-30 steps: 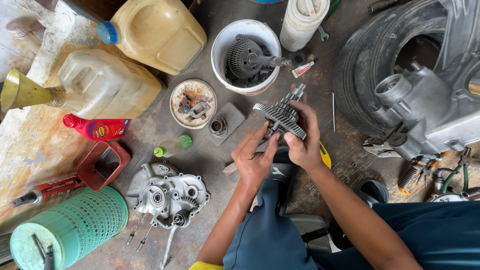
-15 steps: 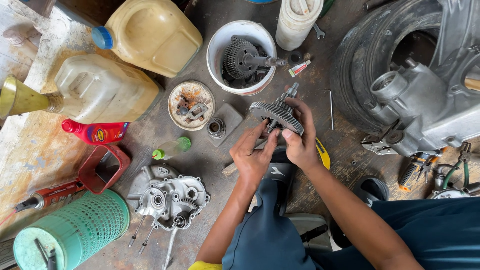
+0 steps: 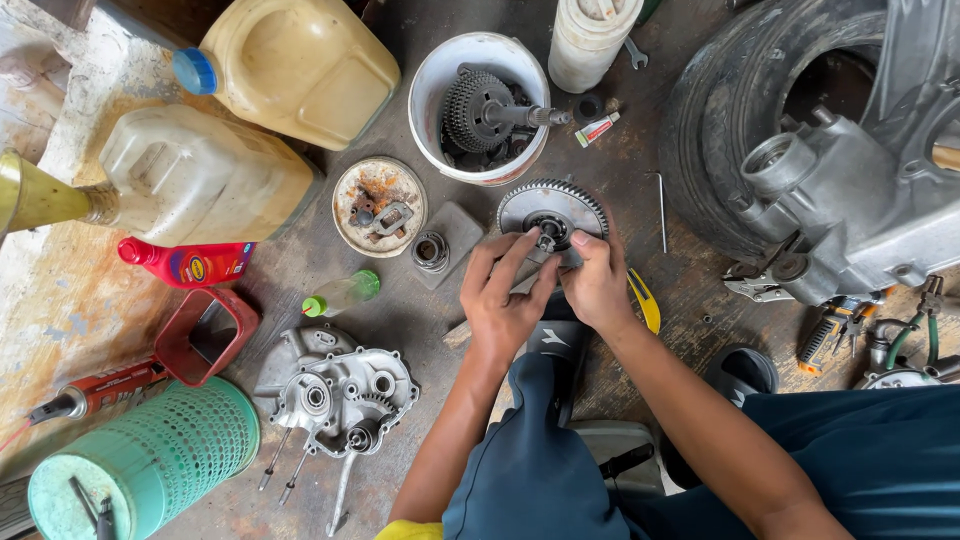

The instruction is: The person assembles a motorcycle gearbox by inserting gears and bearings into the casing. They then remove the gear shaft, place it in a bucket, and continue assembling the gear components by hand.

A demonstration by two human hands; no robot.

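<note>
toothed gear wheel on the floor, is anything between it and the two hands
Nothing visible does. The left hand and right hand are already on the toothed gear wheel, fingers reaching over its near edge toward the hub. The white bucket and small square metal part sit off to the side.

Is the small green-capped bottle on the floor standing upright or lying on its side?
Lying on its side. The bottle rests lengthwise on the floor, its green cap pointing left.

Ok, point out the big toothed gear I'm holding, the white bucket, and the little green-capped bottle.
toothed gear [image 3: 552, 212], head view, on its flat metal face left of the hub.
white bucket [image 3: 428, 95], head view, on its left rim.
green-capped bottle [image 3: 343, 294], head view, on its clear body.
</note>
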